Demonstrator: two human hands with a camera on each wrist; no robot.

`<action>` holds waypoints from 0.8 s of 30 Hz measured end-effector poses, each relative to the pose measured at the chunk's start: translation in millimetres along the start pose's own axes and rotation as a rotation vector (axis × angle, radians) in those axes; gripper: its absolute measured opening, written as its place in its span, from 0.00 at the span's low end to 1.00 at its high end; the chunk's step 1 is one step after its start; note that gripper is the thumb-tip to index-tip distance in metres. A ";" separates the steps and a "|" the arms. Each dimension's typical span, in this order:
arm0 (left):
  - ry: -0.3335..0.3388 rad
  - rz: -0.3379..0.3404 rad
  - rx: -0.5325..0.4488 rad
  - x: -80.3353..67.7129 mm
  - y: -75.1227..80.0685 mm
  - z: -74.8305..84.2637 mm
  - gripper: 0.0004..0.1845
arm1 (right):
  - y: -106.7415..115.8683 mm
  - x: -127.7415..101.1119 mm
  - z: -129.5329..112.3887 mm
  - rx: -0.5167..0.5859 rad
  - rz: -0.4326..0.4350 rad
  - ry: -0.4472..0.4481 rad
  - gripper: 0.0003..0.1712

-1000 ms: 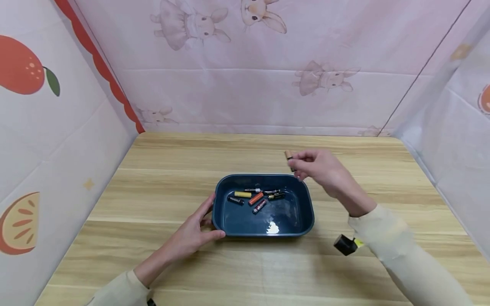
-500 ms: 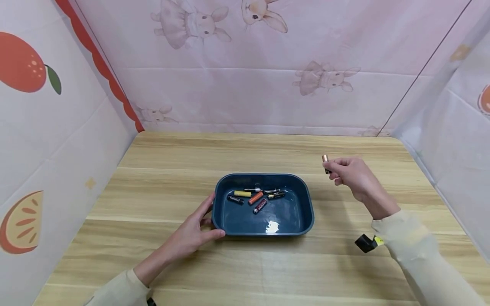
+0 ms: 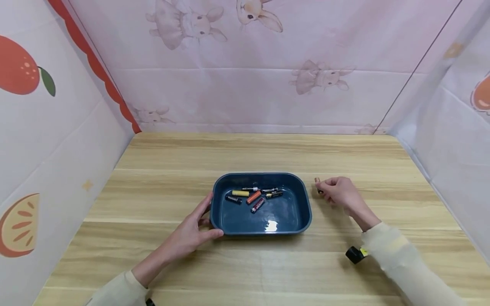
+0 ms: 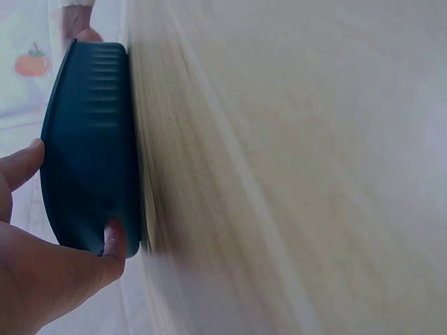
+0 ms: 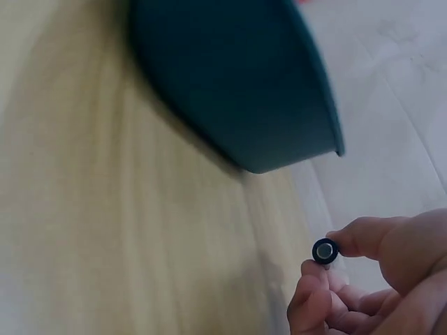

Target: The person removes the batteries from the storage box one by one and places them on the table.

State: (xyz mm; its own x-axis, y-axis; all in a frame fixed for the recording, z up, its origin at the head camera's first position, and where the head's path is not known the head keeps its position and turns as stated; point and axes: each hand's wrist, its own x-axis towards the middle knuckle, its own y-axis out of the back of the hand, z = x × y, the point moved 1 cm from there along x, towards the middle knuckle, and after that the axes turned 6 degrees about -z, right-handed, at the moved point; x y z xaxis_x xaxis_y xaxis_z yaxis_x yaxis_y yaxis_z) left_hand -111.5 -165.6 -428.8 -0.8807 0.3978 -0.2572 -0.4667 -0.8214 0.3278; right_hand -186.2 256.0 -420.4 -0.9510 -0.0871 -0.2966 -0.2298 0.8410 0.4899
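Note:
A dark blue rectangular plastic box stands on the table with several small batteries in its back half, among them a yellow battery and an orange battery. My left hand rests against the box's left side, fingers stretched along the wall and thumb at the front left corner. To the right of the box, my right hand pinches a black battery with a copper end between thumb and fingers, low over the table. The right wrist view shows the battery end-on, below the box's underside edge.
The wood-grain table runs back to a pink curtain printed with rabbits. White printed sheets close off both sides. A black wrist device hangs under the right sleeve.
My right hand has carried the battery from above the box's back right corner out to the right, then down toward the table. The left hand and box have stayed in place.

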 end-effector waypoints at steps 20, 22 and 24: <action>-0.020 -0.017 -0.013 2.1 1.0 -2.1 0.55 | -19.0 6.9 8.9 -0.304 0.181 0.077 0.22; -0.019 -0.016 -0.007 2.3 0.9 -2.2 0.55 | -20.0 7.7 8.6 -0.312 0.182 0.077 0.21; -0.017 -0.011 -0.002 2.2 1.0 -1.6 0.55 | -20.7 8.4 7.8 -0.320 0.179 0.075 0.21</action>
State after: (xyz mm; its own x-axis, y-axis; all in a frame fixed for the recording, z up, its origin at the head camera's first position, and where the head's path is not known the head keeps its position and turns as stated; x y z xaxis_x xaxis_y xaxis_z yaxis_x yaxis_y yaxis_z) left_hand -113.8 -166.2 -430.5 -0.8767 0.4136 -0.2455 -0.4763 -0.8179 0.3228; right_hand -187.8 242.0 -439.4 -0.9918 -0.0025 -0.1276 -0.0999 0.6381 0.7635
